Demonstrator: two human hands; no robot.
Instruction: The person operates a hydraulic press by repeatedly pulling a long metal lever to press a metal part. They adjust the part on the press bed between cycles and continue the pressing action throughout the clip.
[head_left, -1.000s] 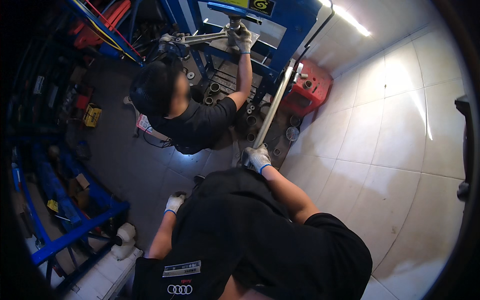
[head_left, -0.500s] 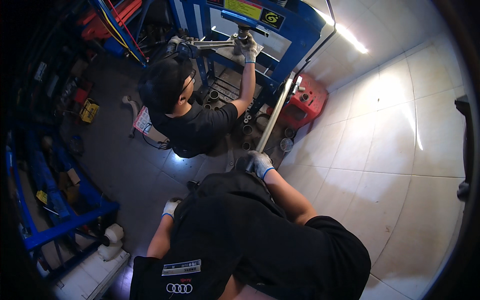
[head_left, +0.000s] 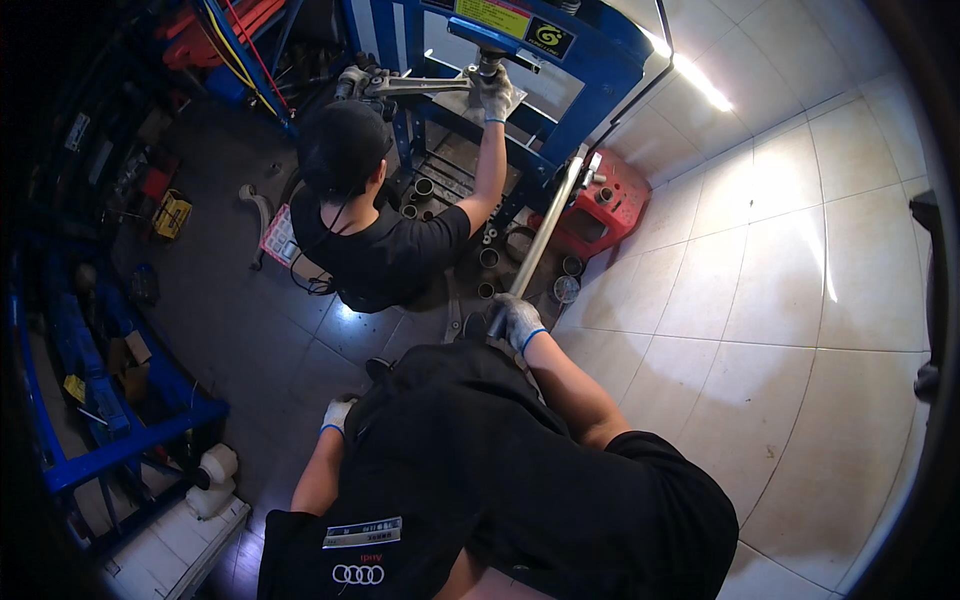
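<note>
My right hand (head_left: 519, 322), in a whitish work glove with a blue cuff, is closed round the near end of a long metal pipe (head_left: 548, 228). The pipe slants up and away to the blue shop press (head_left: 590, 90). My left hand (head_left: 340, 413), gloved too, is beside my dark clothing at the left, its fingers mostly hidden. In front of me a person in black (head_left: 390, 250) crouches at the press. Their gloved right hand (head_left: 494, 95) is at the end of a metal suspension arm (head_left: 425, 86), under the press ram (head_left: 490, 62).
A red plastic-looking container (head_left: 612, 205) stands by the tiled wall (head_left: 760, 270). Several metal rings (head_left: 488, 258) lie on the floor near the press. Blue metal framing (head_left: 140, 445) fills the left side, near a yellow case (head_left: 172, 215). Another curved arm (head_left: 258, 222) lies behind the person.
The crouching person's head has turned and tipped toward the press. The view has shifted slightly. My right hand keeps its grip on the pipe, which is almost unmoved.
</note>
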